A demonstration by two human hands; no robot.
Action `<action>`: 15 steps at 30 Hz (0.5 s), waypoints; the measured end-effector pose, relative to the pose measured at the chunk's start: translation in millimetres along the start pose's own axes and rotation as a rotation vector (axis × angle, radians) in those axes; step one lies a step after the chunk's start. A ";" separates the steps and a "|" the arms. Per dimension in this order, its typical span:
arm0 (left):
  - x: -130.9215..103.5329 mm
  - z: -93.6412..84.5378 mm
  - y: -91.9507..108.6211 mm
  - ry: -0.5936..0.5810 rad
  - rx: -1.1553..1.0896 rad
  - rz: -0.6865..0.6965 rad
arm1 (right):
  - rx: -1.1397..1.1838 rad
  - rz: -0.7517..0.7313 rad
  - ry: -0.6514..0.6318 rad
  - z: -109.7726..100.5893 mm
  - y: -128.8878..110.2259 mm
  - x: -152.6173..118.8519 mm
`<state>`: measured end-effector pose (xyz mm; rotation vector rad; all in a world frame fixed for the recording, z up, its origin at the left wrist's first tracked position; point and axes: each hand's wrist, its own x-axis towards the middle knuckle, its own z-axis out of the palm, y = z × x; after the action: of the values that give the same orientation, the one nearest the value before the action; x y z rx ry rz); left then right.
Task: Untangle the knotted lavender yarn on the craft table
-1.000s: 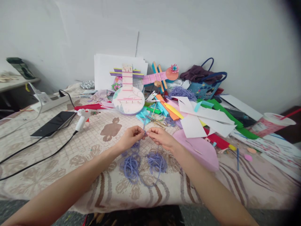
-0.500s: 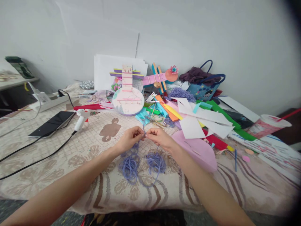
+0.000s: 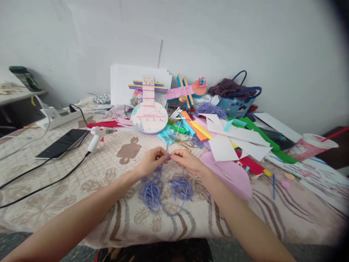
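Head view: both hands are engaged on purple yarn (image 3: 168,156). Left hand (image 3: 153,160): thumb and forefinger closed in a pinch on the strand, other fingers curled. Right hand (image 3: 187,160): fingertips likewise pinched on it, almost touching the left ones. Whether a knot or loop lies between them cannot be told; the fingers cover it.

Yarn position: one length runs from the fingertips away toward the craft litter. Other lengths drop to a left bundle (image 3: 151,193) below the left hand and a right bundle (image 3: 182,188) below the right hand, both loose on the cloth-covered counter (image 3: 89,233). A slack strand links the bundles on the near side.

Handling, in judgement: small fingertip movements with a light, even pull suit such thin yarn. Both bundles should feed freely and separately, since their loops could snag or cross. The grip should stay close to the working point.

Surroundings: just beyond the hands, metal scissors (image 3: 184,145) lie among scraps, where the far strand might catch. Right of the right hand, a pink sheet (image 3: 231,178) sits partly behind the forearm, with white sheets (image 3: 223,148) beyond. Left of the left hand, well apart, are a glue gun (image 3: 95,141) and its black cable (image 3: 68,175).
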<state>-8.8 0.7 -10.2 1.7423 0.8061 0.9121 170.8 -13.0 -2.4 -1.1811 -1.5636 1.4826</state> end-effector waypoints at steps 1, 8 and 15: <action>-0.2 -0.1 0.6 0.004 0.007 0.000 | -0.020 -0.002 0.005 0.6 -1.3 -0.7; 0.1 -0.5 -1.1 -0.009 0.021 0.006 | -0.001 -0.021 -0.024 1.3 -2.1 -1.2; 1.5 -1.4 -5.2 -0.027 0.002 0.011 | 0.139 0.029 -0.106 -3.4 2.6 1.1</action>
<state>-9.9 4.1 -14.4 1.7584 0.7807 0.8934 174.0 -10.9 -4.6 -1.0646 -1.4908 1.6692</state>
